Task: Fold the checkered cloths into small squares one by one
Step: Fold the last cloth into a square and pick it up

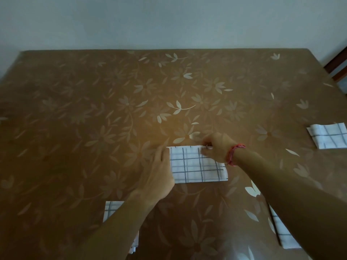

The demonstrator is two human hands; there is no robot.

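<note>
Where right hand [217, 147] pinches, cloth [195, 166] spreads leftward.

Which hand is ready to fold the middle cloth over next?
Probably the right hand: it pinches the far edge of the middle cloth, so it could carry that side across. The left hand just lies flat at the cloth's left edge.
</note>
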